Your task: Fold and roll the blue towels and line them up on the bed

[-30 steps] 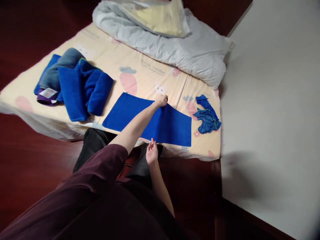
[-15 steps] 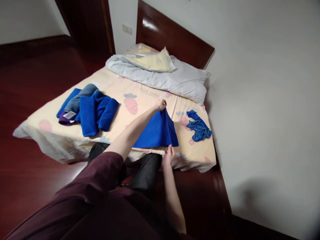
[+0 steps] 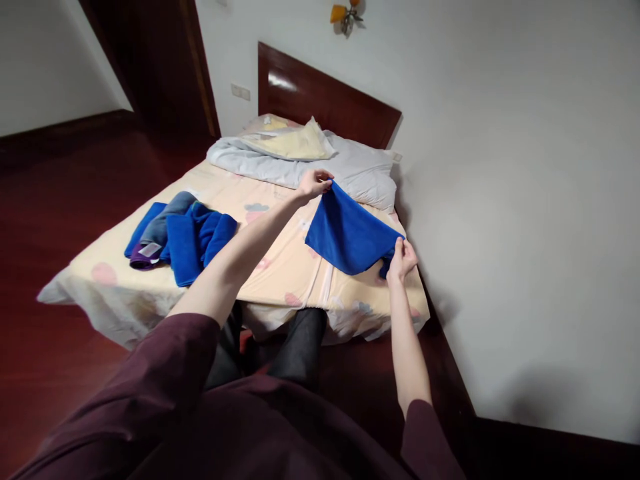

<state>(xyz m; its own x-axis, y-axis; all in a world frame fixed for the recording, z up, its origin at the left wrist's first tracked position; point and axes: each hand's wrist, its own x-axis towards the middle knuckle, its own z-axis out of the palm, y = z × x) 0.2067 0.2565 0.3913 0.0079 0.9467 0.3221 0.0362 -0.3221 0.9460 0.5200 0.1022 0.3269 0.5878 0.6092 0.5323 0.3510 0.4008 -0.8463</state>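
A blue towel (image 3: 345, 233) hangs stretched above the bed between my two hands. My left hand (image 3: 315, 183) pinches its upper corner, fingers closed. Lower and to the right, my right hand (image 3: 402, 260) grips another corner between thumb and fingers. The towel's free edge droops over the patterned sheet. Behind the towel's right end, a crumpled blue cloth (image 3: 385, 268) is mostly hidden. To the left on the bed lies a group of rolled or folded towels (image 3: 183, 250), mainly blue, with a grey-blue one and a purple piece bearing a white label.
The bed (image 3: 270, 283) has a cream sheet with strawberry prints. A pale quilt (image 3: 350, 170) and a yellow pillow or cloth (image 3: 295, 143) lie toward the wooden headboard (image 3: 320, 93). A white wall (image 3: 500, 200) stands close on the right. My legs touch or nearly touch the bed's near edge.
The blue towel has been lifted off the bed and spread between both hands. My right hand has moved up and right, now holding a corner. The view has tilted upward.
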